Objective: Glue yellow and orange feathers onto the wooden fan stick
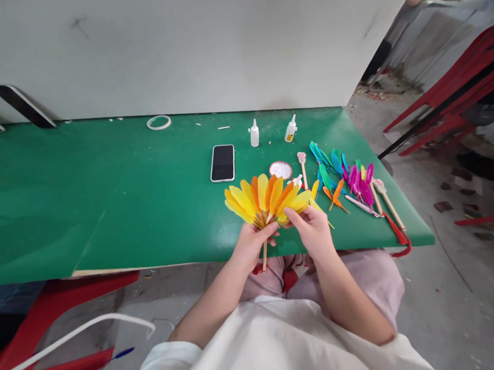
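A fan of yellow and orange feathers [264,198] on a thin wooden stick is held over the near edge of the green table [127,197]. My left hand [250,244] grips the stick at the base of the fan, fingers closed round it. My right hand [313,228] pinches a yellow feather at the fan's right side. Loose feathers [341,172] in blue, green, magenta and orange lie just right of the fan.
A black phone [222,162] lies face up behind the fan. Two small glue bottles [254,134] stand at the back, with a white round dish [280,169] and a white ring [158,122]. Decorated sticks [386,197] and a red cord lie at the right edge. Red chairs stand to the right.
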A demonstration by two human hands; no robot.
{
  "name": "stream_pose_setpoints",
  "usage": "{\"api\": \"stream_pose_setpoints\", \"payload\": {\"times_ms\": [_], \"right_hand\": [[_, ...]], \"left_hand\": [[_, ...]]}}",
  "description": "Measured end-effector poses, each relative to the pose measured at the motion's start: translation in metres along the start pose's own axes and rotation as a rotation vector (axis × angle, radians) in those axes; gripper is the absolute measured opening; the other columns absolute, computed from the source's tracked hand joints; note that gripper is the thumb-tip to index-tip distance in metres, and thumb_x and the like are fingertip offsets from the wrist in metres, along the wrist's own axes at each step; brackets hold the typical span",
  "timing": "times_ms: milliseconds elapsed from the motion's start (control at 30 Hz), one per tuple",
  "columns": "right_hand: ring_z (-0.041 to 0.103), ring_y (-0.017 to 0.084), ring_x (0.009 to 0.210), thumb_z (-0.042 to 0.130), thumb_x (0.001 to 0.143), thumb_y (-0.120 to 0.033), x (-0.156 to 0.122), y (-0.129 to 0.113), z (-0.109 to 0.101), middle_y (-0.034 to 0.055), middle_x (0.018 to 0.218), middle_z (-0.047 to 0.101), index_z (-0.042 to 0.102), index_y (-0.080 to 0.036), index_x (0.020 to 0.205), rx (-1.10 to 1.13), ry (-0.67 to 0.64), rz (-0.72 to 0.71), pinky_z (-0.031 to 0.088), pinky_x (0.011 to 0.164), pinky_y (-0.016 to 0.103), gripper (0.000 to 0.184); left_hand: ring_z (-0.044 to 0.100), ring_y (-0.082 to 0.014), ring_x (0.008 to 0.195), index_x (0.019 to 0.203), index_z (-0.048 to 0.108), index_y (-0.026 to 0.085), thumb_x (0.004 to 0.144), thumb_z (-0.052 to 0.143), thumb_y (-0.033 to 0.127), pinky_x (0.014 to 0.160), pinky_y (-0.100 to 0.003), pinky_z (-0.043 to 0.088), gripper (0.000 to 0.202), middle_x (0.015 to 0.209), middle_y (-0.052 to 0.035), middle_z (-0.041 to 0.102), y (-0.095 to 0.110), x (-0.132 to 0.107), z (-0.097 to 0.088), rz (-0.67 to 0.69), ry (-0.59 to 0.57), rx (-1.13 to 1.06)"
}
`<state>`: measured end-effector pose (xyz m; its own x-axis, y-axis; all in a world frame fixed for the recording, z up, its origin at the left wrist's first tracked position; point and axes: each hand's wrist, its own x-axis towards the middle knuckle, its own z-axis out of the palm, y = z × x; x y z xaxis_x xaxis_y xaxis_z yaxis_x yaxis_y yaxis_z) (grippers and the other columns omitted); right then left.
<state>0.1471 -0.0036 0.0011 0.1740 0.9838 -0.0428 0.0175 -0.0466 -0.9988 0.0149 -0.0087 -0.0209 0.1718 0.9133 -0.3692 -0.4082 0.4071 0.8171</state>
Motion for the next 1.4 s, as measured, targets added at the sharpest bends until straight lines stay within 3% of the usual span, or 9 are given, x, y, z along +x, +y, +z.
{"api": "stream_pose_setpoints", "payload": {"times_ms": [133, 367, 600, 767, 900, 1000, 1100, 1267, 1400], "right_hand": [[0.062, 0.016, 0.057, 0.067, 0.07, -0.045, 0.002, 0.004, -0.001, 0.0031, 0.067, 0.068, 0.067, -0.016, 0.076, -0.012, 0.022, -0.005, 0.055, 0.052, 0.028, 0.029], [0.058, 0.014, 0.057, 0.064, 0.073, -0.045, 0.002, 0.0, -0.006, -0.0004, 0.064, 0.061, 0.062, -0.018, 0.073, -0.008, 0.09, -0.019, 0.056, 0.05, 0.027, 0.027], [0.051, 0.011, 0.054, 0.063, 0.073, -0.043, 0.001, -0.005, -0.008, -0.0037, 0.059, 0.049, 0.05, -0.02, 0.061, 0.018, 0.134, -0.033, 0.054, 0.048, 0.025, 0.029], [0.051, 0.011, 0.052, 0.062, 0.075, -0.042, 0.002, -0.008, -0.008, -0.004, 0.056, 0.048, 0.051, -0.019, 0.059, -0.006, 0.133, -0.039, 0.053, 0.05, 0.026, 0.03], [0.057, 0.014, 0.06, 0.055, 0.081, -0.043, -0.004, -0.008, -0.007, -0.0005, 0.068, 0.06, 0.063, -0.02, 0.078, 0.065, 0.084, -0.094, 0.053, 0.051, 0.026, 0.024], [0.06, 0.015, 0.072, 0.047, 0.087, -0.04, -0.015, -0.005, -0.003, 0.0031, 0.084, 0.066, 0.065, -0.022, 0.097, 0.185, 0.045, -0.17, 0.053, 0.055, 0.026, 0.027], [0.061, 0.014, 0.071, 0.046, 0.089, -0.037, -0.024, -0.001, 0.001, 0.0034, 0.083, 0.067, 0.066, -0.023, 0.096, 0.211, 0.013, -0.198, 0.052, 0.056, 0.025, 0.026], [0.06, 0.013, 0.072, 0.046, 0.089, -0.036, -0.028, 0.002, 0.004, 0.0027, 0.08, 0.067, 0.067, -0.024, 0.096, 0.192, -0.08, -0.168, 0.052, 0.056, 0.023, 0.025], [0.06, 0.013, 0.071, 0.047, 0.089, -0.036, -0.027, 0.001, 0.004, 0.0024, 0.078, 0.066, 0.067, -0.024, 0.095, 0.195, -0.112, -0.156, 0.053, 0.056, 0.023, 0.024]], "left_hand": [[0.059, -0.0101, 0.059, 0.075, 0.066, 0.01, 0.057, 0.079, 0.03, 0.05, -0.017, 0.047, 0.031, 0.069, -0.0045, 0.066, -0.001, 0.0, -0.001, -0.069, -0.018, 0.004], [0.055, -0.0085, 0.052, 0.078, 0.065, 0.01, 0.061, 0.076, 0.033, 0.041, -0.016, 0.04, 0.031, 0.068, -0.0052, 0.067, -0.002, 0.001, -0.002, -0.052, -0.023, 0.032], [0.029, 0.0, 0.035, 0.066, 0.061, 0.009, 0.06, 0.075, 0.038, 0.034, -0.016, 0.018, 0.033, 0.05, 0.0019, 0.054, 0.002, -0.002, 0.0, -0.03, -0.042, 0.051], [0.026, 0.0002, 0.035, 0.064, 0.06, 0.009, 0.06, 0.076, 0.036, 0.035, -0.016, 0.016, 0.032, 0.044, 0.0048, 0.046, 0.002, -0.001, -0.001, -0.032, -0.066, 0.039], [0.026, 0.0005, 0.033, 0.067, 0.059, 0.01, 0.059, 0.078, 0.039, 0.032, -0.014, 0.015, 0.036, 0.048, 0.0026, 0.052, 0.001, 0.0, -0.006, -0.094, -0.185, -0.079], [0.022, -0.0013, 0.032, 0.056, 0.051, 0.014, 0.062, 0.073, 0.051, 0.029, -0.013, 0.015, 0.043, 0.037, 0.0067, 0.036, -0.004, -0.001, -0.014, -0.164, -0.375, -0.279], [0.01, -0.0015, 0.026, 0.045, 0.027, 0.018, 0.059, 0.069, 0.061, 0.024, -0.013, 0.008, 0.062, 0.031, 0.0103, 0.013, -0.015, -0.002, -0.024, -0.228, -0.516, -0.497], [-0.013, -0.0004, 0.023, 0.048, 0.013, 0.021, 0.05, 0.042, 0.089, 0.022, -0.019, -0.008, 0.074, 0.03, 0.014, -0.014, -0.044, -0.002, -0.039, -0.323, -0.283, -0.507], [-0.01, -0.0012, 0.025, 0.047, 0.016, 0.023, 0.043, 0.026, 0.095, 0.024, -0.021, -0.008, 0.073, 0.031, 0.0135, -0.014, -0.066, 0.001, -0.052, -0.474, -0.15, -0.408]]}}
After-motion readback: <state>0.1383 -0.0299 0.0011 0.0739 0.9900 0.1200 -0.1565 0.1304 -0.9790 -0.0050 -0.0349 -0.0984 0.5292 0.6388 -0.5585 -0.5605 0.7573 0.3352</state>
